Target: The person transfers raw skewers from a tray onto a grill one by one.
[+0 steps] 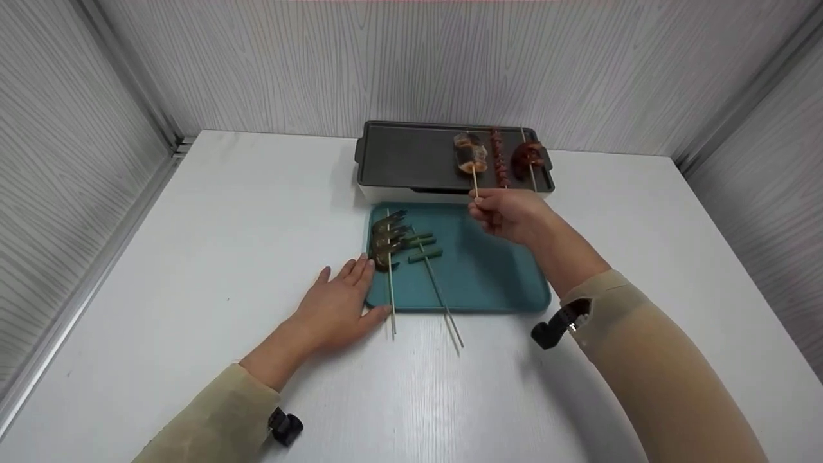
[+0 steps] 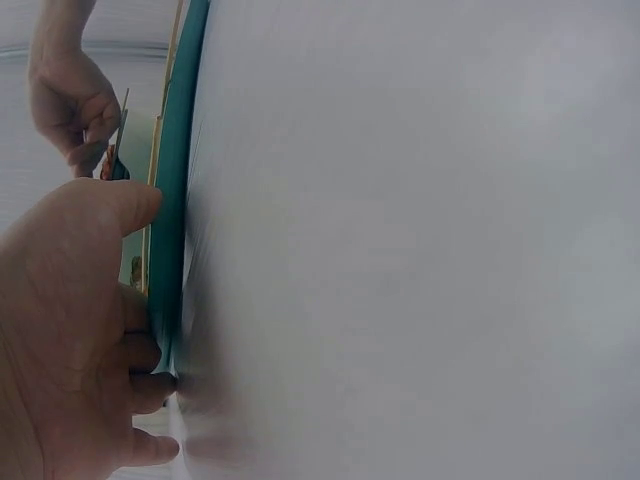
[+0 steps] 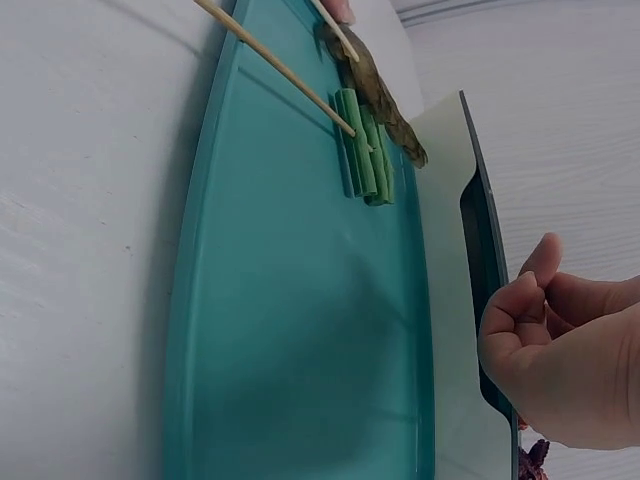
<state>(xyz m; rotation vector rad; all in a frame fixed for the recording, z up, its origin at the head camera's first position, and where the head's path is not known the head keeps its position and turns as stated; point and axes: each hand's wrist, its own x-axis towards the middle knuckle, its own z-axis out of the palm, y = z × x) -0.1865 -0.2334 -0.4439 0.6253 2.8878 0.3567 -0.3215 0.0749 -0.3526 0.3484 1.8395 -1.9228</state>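
Observation:
My right hand (image 1: pixel 511 212) pinches the stick of a skewer with pale, dark-banded pieces (image 1: pixel 471 154), which lies on the dark griddle (image 1: pixel 411 154). To its right on the griddle are a skewer of small red pieces (image 1: pixel 499 157) and a skewer with a dark red curled piece (image 1: pixel 527 159). My left hand (image 1: pixel 341 305) rests at the left edge of the teal tray (image 1: pixel 495 283), fingers extended, thumb near a stick. On the tray lie a shrimp skewer (image 1: pixel 386 241) and a skewer of green pieces (image 3: pixel 358 145). The pinched stick is hidden in the right wrist view.
The griddle stands directly behind the tray on a white table (image 1: pixel 257 225). Two sticks overhang the tray's front edge. Grey wood-grain panels (image 1: pixel 289 64) enclose the table at the back and sides.

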